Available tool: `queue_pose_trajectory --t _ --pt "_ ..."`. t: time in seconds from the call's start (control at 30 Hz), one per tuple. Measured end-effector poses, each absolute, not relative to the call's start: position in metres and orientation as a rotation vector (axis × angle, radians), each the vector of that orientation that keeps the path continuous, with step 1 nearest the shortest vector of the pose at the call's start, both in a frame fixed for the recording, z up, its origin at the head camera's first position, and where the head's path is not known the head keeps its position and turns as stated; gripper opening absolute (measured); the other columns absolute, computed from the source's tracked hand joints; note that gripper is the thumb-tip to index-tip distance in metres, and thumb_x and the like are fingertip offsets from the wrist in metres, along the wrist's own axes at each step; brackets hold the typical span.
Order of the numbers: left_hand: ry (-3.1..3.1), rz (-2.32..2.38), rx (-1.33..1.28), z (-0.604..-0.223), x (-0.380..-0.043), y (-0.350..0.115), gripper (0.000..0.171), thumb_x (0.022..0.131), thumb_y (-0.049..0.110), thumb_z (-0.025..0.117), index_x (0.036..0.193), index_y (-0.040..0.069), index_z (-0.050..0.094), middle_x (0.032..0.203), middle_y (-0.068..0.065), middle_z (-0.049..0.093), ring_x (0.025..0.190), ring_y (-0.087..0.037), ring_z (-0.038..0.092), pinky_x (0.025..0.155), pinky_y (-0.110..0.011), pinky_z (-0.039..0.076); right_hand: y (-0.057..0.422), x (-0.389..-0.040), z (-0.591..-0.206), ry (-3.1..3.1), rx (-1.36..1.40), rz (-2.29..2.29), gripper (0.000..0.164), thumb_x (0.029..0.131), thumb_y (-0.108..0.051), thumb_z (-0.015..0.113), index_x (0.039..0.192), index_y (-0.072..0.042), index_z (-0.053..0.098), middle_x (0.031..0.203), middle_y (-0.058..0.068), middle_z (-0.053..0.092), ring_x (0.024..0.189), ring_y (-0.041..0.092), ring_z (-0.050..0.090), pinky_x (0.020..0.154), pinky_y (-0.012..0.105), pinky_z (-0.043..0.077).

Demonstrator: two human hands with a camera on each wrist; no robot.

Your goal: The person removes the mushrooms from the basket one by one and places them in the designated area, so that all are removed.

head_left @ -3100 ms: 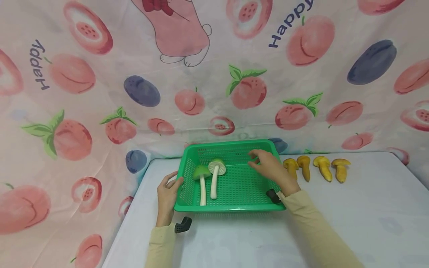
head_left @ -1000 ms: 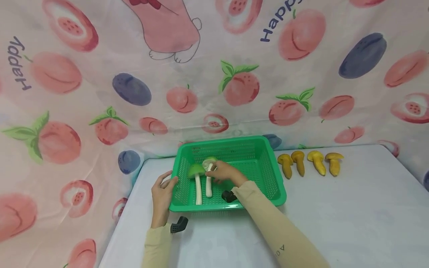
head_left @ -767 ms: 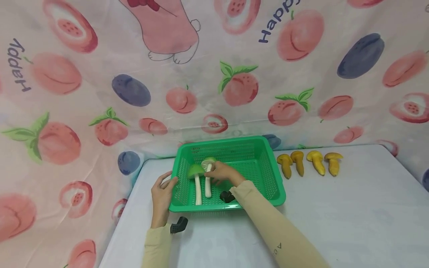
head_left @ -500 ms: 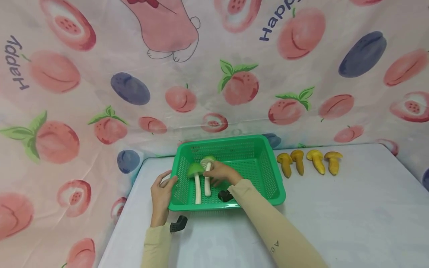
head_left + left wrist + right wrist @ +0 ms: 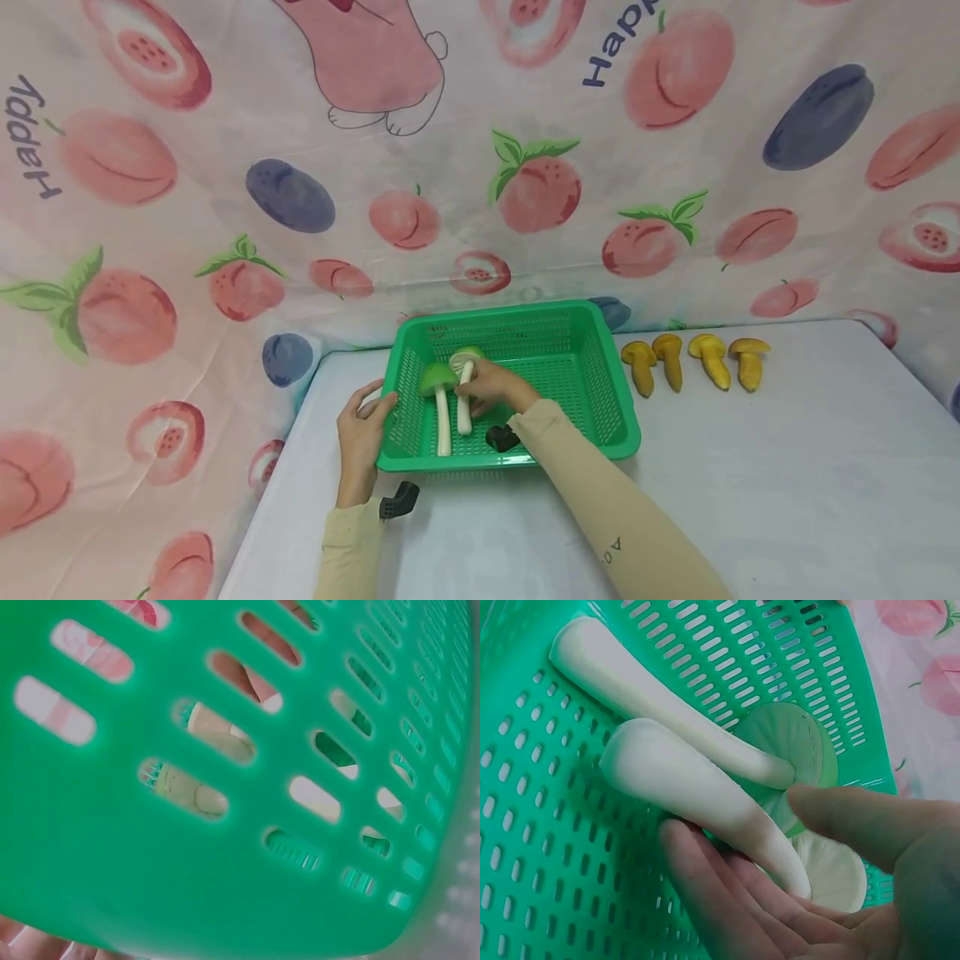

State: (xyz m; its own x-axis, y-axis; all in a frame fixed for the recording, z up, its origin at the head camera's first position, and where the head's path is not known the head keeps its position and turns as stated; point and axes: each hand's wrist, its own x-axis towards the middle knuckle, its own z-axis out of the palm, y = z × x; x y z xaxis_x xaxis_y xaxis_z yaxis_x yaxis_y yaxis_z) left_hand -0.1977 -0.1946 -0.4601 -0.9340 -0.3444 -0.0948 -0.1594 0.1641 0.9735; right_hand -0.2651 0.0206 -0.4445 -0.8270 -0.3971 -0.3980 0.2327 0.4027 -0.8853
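The white-stemmed mushroom (image 5: 686,787) I have in my grip is inside the green basket (image 5: 555,383), toward its left side, cap to the back and stem running forward; whether it touches the floor along its whole length I cannot tell. Three seconds ago my right hand (image 5: 497,387) hovered over the right part of the basket, fingers apart and well clear of it; now my hand is around this stem, much as it was a second ago. My thumb lies on one side and my fingers curl under the other, so the stem is clasped between them; how firmly, I cannot tell. My right arm reaches in low over the front rim, slanting left, its beige sleeve (image 5: 600,492) pulled to the wrist.

Just beside lies the other mushroom (image 5: 443,421), its green cap upward, in the same place as before.

My left hand (image 5: 362,425) is where it was, upright at the left wall with thumb and fingertips at the rim; whether they pinch it I cannot tell. Outside, to the right, four yellow mushrooms (image 5: 714,367) lie unmoved in a row on the white table (image 5: 750,483), before the fruit-printed cloth (image 5: 450,158).
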Motion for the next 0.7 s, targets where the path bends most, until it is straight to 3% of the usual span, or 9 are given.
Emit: queue_pose_trajectory --t 0.13,0.47,0.7 --pt "-2.288 -1.862 0.491 -0.4583 -0.1979 -0.1951 0.042 0.093 0.032 0.070 0.132 0.020 0.062 0.117 -0.012 0.071 0.086 -0.009 0.067 0.074 -0.023 0.051 0.0203 -0.2664 -0.4447 2.090 -0.150 -1.474 0.048 0.098 -0.006 0.059 0.140 0.011 0.042 0.121 0.029 0.059 0.098 0.040 0.069 0.081 0.041 0.058" --pt "-2.291 -1.875 0.512 -0.4572 -0.1991 -0.1955 0.042 0.093 0.033 0.070 0.132 0.020 0.062 0.119 -0.012 0.070 0.087 -0.009 0.067 0.074 -0.024 0.052 0.0215 -0.2638 -0.4413 2.186 -0.157 -1.424 0.049 0.096 0.000 0.060 0.140 0.010 0.042 0.121 0.029 0.058 0.093 0.037 0.069 0.079 0.039 0.058" --pt "-2.311 -1.857 0.505 -0.4602 -0.1965 -0.1954 0.042 0.094 0.035 0.069 0.133 0.023 0.061 0.122 -0.012 0.069 0.094 -0.010 0.065 0.081 -0.026 0.049 0.0229 -0.2614 -0.4404 2.242 -0.148 -1.417 0.045 0.095 0.001 0.059 0.135 0.013 0.043 0.115 0.029 0.059 0.092 0.036 0.069 0.076 0.037 0.059"
